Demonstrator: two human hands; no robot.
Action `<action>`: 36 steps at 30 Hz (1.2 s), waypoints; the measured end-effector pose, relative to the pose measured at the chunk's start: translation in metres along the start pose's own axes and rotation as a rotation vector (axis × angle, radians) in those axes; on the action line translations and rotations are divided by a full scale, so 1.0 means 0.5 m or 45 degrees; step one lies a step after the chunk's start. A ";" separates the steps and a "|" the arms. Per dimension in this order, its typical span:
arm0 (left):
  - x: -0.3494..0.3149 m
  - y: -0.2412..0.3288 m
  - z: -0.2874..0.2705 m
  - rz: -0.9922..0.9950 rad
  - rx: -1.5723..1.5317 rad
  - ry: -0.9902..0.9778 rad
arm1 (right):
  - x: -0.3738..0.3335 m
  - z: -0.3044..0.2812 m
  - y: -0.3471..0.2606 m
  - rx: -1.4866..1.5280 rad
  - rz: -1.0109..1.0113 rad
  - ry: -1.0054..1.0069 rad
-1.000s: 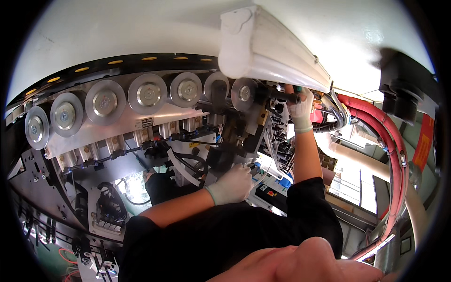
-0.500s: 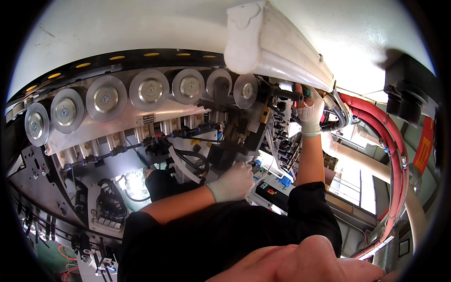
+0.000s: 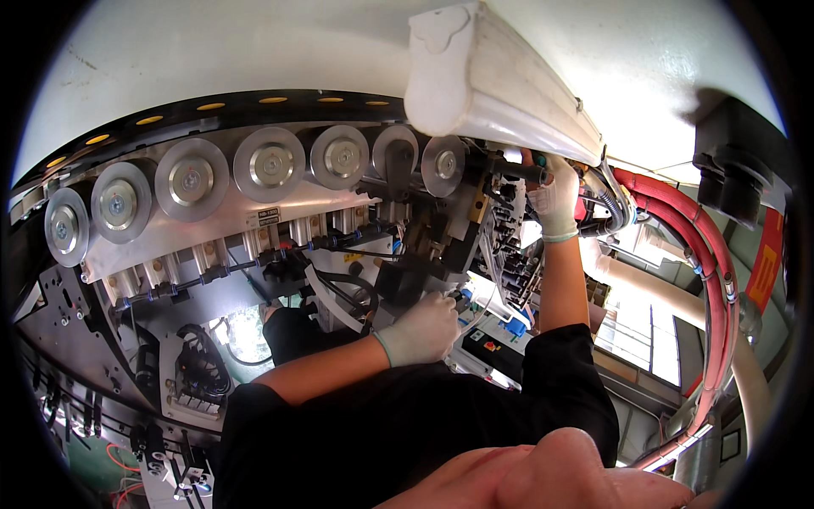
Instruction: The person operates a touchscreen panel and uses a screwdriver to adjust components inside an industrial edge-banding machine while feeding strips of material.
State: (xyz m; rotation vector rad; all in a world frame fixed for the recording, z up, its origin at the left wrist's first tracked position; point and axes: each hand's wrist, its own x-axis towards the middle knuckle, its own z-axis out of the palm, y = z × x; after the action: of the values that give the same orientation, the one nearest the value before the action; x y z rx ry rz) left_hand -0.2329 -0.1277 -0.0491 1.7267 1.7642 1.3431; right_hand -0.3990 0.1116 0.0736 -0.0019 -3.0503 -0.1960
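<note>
My left hand [image 3: 421, 329], in a pale glove with a green cuff, is closed in a fist low in front of the machine. Whatever its fingers hold is hidden; a small dark fitting [image 3: 463, 297] is just beyond the knuckles. My right hand [image 3: 555, 197], gloved too, is raised at the machine's right end. Its fingers curl beside the end of a black cylinder [image 3: 519, 170], next to a small green part [image 3: 539, 159]. The fingertips are partly hidden, so what they grip cannot be made out.
A row of several metal discs [image 3: 270, 164] runs along the machine, left of my hands. A white lamp housing [image 3: 517, 81] hangs above my right hand. Thick red hoses [image 3: 708, 246] curve down at the right. Black cables [image 3: 348, 288] loop left of my left hand.
My right hand has shifted slightly up and left, and its fingers have turned around the end of the black cylinder. My left hand stays in place.
</note>
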 end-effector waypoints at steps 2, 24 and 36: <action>0.000 -0.002 0.013 -0.005 0.038 0.001 | 0.004 0.005 0.001 -0.138 -0.060 -0.023; 0.001 0.002 0.018 0.014 0.072 0.012 | 0.001 -0.006 -0.005 -0.157 -0.008 -0.024; -0.001 0.001 0.015 0.009 0.013 0.044 | 0.013 0.027 0.029 -0.056 -0.071 -0.018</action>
State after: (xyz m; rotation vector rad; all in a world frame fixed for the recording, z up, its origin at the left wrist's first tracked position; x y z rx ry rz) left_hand -0.2269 -0.1252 -0.0525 1.7261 1.7881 1.3771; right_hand -0.4064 0.1279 0.0626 0.0791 -3.0615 -0.2675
